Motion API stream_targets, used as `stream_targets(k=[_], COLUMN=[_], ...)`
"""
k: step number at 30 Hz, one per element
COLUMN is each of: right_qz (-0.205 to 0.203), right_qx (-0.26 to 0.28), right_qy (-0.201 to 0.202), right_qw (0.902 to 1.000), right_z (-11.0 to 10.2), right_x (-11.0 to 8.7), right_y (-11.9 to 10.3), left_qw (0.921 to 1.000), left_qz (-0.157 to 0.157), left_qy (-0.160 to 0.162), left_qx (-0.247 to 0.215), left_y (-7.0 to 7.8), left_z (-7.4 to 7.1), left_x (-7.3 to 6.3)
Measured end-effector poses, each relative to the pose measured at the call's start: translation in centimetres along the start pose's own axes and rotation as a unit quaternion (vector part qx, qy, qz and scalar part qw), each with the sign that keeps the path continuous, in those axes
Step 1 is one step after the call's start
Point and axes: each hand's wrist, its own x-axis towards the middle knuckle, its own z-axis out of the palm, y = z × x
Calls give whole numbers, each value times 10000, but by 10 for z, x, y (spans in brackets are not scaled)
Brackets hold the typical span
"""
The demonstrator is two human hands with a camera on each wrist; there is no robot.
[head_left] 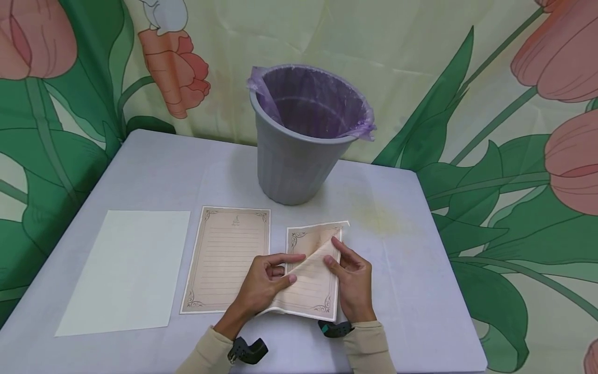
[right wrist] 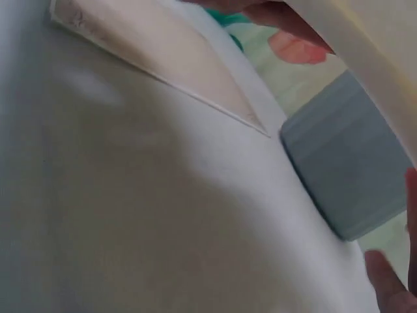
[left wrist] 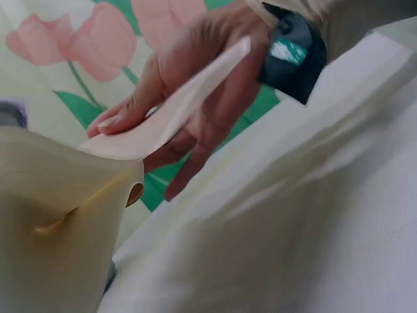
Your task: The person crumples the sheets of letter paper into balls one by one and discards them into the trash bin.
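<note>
Between both hands is a beige lined sheet of paper (head_left: 312,291) with an ornate border. It is bent along a diagonal line from lower left to upper right; whether that line is a fold or a tear, I cannot tell. My left hand (head_left: 262,285) pinches the sheet's left edge, with the index finger stretched along the diagonal. My right hand (head_left: 356,284) pinches its right edge near the top, thumb in front. In the left wrist view, the bent sheet (left wrist: 58,215) bulges close to the camera. A second lined sheet (head_left: 233,259) lies flat to the left.
A blank white sheet (head_left: 128,270) lies at the table's left. Behind the papers stands a grey bin (head_left: 299,161) with a purple liner (head_left: 317,98) over its rim. The white-covered table (head_left: 411,311) meets a tulip-patterned curtain (head_left: 420,52) at the back.
</note>
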Motion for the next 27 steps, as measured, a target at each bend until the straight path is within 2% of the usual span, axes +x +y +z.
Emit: stream_targets(k=[4, 10, 13, 22, 27], right_qz=[-24, -473, -697, -1267, -1441], right_qx=[-130, -478, -696, -1340, -1694], right_qy=[91, 450, 469, 119, -275], right_qw=[9999, 9967, 9940, 9828, 9746], right_z=[2, 9, 10, 12, 13], right_x=[-1, -3, -4, -2, -3], right_y=[-2, -4, -4, -6, -8], left_qw=[9999, 9987, 9979, 9926, 9897], left_qz=[-31, -8, 69, 556, 770], left_qy=[117, 500, 636, 1066, 1184], left_qx=[-9, -2, -112, 194, 229], left_y=[0, -1, 0, 0, 1], left_z=[1, 8, 12, 21, 24], left_x=[0, 0, 0, 1, 2])
